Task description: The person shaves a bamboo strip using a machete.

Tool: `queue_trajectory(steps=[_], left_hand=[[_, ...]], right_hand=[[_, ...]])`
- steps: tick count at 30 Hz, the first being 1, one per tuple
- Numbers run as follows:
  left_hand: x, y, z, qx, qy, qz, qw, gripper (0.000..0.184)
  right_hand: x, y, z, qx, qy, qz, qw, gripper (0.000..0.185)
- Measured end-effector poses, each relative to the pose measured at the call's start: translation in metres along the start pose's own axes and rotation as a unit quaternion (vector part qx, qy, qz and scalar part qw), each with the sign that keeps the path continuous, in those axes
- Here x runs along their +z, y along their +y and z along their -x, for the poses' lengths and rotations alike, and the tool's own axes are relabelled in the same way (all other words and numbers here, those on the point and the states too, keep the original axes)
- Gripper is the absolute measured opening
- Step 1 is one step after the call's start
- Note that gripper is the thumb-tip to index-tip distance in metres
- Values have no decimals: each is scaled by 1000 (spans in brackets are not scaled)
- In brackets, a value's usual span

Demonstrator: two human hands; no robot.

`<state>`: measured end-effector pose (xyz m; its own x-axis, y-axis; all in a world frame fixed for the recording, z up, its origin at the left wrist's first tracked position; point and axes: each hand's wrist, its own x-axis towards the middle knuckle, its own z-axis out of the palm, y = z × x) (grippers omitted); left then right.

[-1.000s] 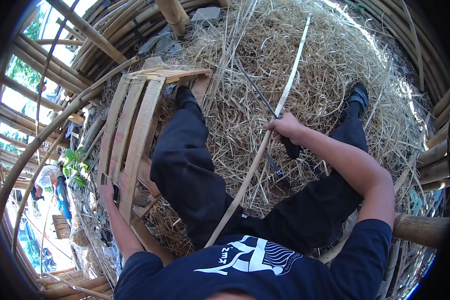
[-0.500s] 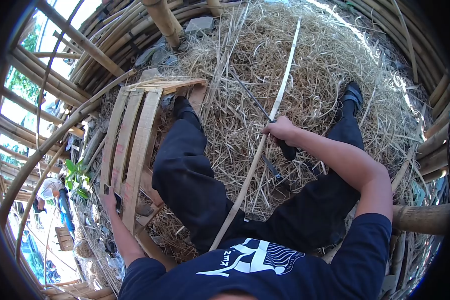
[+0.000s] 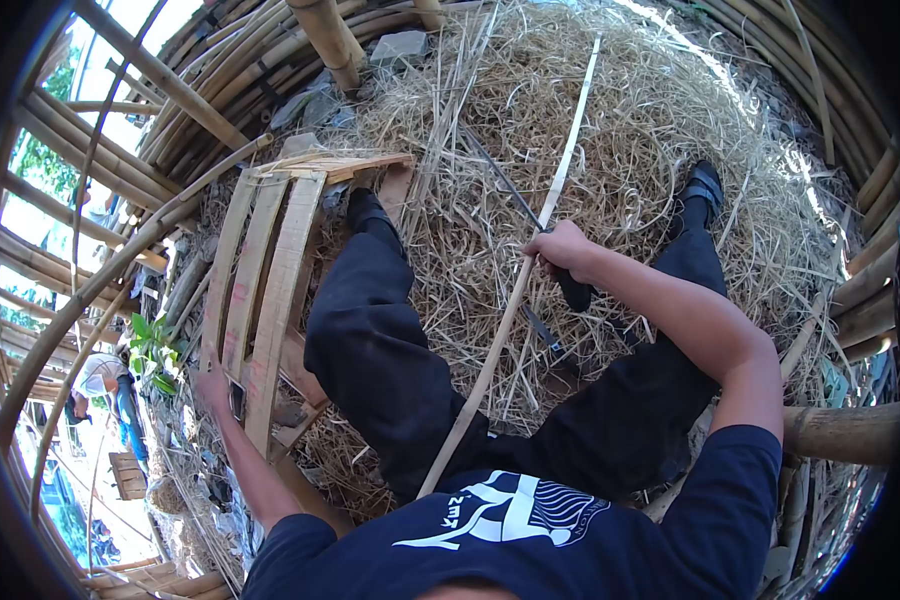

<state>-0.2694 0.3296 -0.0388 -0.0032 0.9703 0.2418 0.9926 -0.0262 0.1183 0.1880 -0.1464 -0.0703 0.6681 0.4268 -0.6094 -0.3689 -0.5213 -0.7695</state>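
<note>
My right hand (image 3: 564,248) is closed round the black handle (image 3: 574,290) of a knife, whose long dark blade (image 3: 505,178) points forward and to the left. A long pale bamboo strip (image 3: 497,350) runs from my lap past this hand and out over the shavings; whether the fingers also grip it cannot be made out. My left hand (image 3: 211,388) is at the near left side of a slatted wooden crate (image 3: 280,290). Beside it is a small dark flat object (image 3: 237,400). The left fingers are blurred, so their hold is unclear.
A heap of bamboo shavings (image 3: 610,130) spreads between and beyond my legs. Another dark tool (image 3: 545,335) lies in it below my right hand. Bamboo poles (image 3: 320,40) stand around. A person (image 3: 105,385) bends over outside, at the left.
My left hand has shifted slightly forward along the crate and blurred. The right hand, knife and bamboo strip have barely moved.
</note>
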Motion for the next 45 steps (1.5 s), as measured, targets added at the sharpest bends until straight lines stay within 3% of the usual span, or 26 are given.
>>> queue_trajectory(steps=[1,3,5,6,9,12,13,14,16,19,30,38,42,45], left_hand=[[-10,19,8,90,83,25,992,83],[-60,86,66,147,45,274,949,58],[-108,154,149,306,60,402,861,39],[-124,181,192,355,21,443,823,31],[-132,223,275,541,-225,398,706,45],[-107,225,331,431,-480,365,672,53],[-103,225,341,393,-541,364,648,51],[-105,225,344,400,-540,362,647,51],[-109,224,348,154,-753,378,516,38],[-108,222,347,223,-723,381,531,27],[-112,217,331,216,-723,407,514,20],[-124,145,321,174,-729,349,563,14],[-124,113,328,136,-739,350,560,14],[-129,102,329,143,-721,324,595,15]], right_hand=[[-1,-1,0,1,0,1,1000,22],[-2,-4,3,-12,-6,-24,1000,21],[-2,-10,8,-18,-10,-46,999,17],[-2,-15,13,-11,-17,-48,999,16],[-3,-26,25,-14,-29,-49,998,16],[-7,-35,30,-41,-19,-76,996,17],[-12,-37,30,-46,-13,-80,996,17],[-15,-39,30,-58,-17,-111,992,17],[-18,-38,30,-63,-26,-158,985,15],[-15,-42,36,-71,-13,-159,985,16],[2,-46,29,-82,35,-136,987,15],[53,-22,77,-4,-29,-148,989,15],[64,-6,91,2,-44,-105,994,18],[68,-3,101,8,-71,-77,994,20]])
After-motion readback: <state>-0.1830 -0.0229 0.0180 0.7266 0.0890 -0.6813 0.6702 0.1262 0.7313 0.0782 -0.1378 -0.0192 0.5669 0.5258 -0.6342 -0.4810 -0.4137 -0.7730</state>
